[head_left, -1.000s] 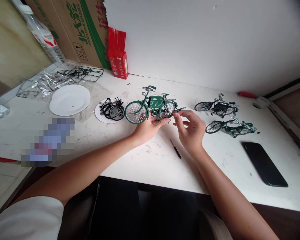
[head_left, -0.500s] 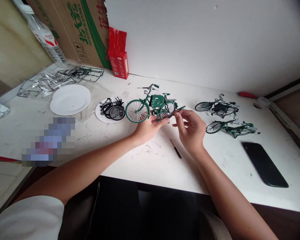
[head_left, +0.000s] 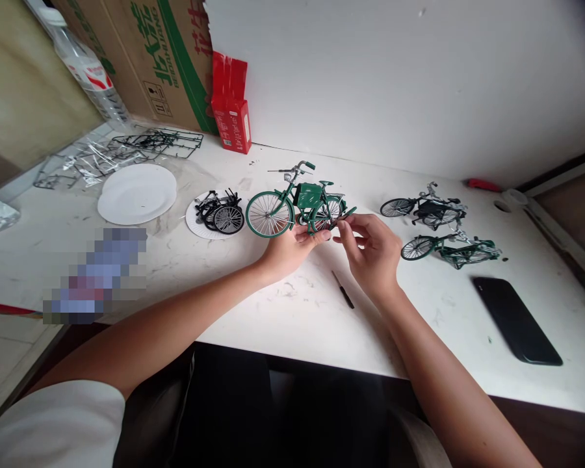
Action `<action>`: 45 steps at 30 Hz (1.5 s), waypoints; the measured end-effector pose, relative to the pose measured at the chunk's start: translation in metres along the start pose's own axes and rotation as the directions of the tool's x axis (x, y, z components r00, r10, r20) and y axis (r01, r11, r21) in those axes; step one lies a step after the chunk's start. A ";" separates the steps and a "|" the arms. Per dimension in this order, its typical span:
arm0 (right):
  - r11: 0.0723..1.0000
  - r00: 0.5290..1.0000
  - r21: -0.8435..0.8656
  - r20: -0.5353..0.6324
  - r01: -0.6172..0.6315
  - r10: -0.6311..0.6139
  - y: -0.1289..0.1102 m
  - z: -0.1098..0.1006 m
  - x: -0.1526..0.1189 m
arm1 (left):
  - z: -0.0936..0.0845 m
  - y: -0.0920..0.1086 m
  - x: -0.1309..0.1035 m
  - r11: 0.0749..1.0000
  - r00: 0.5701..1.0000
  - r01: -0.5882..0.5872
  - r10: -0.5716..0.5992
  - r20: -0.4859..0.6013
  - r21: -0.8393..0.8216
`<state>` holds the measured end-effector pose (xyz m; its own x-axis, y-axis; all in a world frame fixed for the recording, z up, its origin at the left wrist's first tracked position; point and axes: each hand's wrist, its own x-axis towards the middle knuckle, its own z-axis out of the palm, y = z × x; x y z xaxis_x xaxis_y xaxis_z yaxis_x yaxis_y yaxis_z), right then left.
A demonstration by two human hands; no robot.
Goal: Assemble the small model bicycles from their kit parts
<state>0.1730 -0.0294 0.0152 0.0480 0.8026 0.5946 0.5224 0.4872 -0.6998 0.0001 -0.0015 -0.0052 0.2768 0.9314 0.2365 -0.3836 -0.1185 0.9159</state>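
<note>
A small green model bicycle (head_left: 292, 205) stands upright near the middle of the white table (head_left: 253, 305). My left hand (head_left: 287, 250) holds it from below, at the frame between the wheels. My right hand (head_left: 370, 250) pinches a thin dark green strip (head_left: 347, 213) against the bicycle's rear wheel. A thin black tool (head_left: 342, 290) lies on the table just below both hands.
Two finished model bicycles, black (head_left: 426, 208) and green (head_left: 451, 250), lie to the right, with a black phone (head_left: 517, 320) nearer the front edge. Left are a paper plate with black wheels (head_left: 217, 216), an empty white plate (head_left: 136, 194), plastic part frames (head_left: 156, 141), a red box (head_left: 231, 117) and a bottle (head_left: 85, 68).
The bicycle has been lifted and shifted slightly right and back in my left hand. My right hand has brought the dark strip closer to the rear wheel.
</note>
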 end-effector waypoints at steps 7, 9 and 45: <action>0.995 0.998 0.080 -0.014 -0.058 0.060 0.001 0.002 -0.001 | 0.002 0.005 -0.001 1.000 1.000 0.020 -0.020 0.005 -0.012; 0.993 0.997 0.090 -0.020 -0.071 0.073 0.001 0.002 -0.001 | 0.002 0.005 -0.002 1.000 1.000 0.029 -0.029 0.002 -0.006; 0.997 0.998 0.058 0.008 -0.060 0.059 -0.001 -0.001 0.000 | 0.000 0.003 -0.002 0.998 0.999 0.036 -0.036 0.004 0.048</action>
<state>0.1735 -0.0302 0.0159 0.0718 0.8330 0.5486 0.4684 0.4575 -0.7559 -0.0018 -0.0039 -0.0033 0.2942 0.9336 0.2046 -0.3306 -0.1015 0.9383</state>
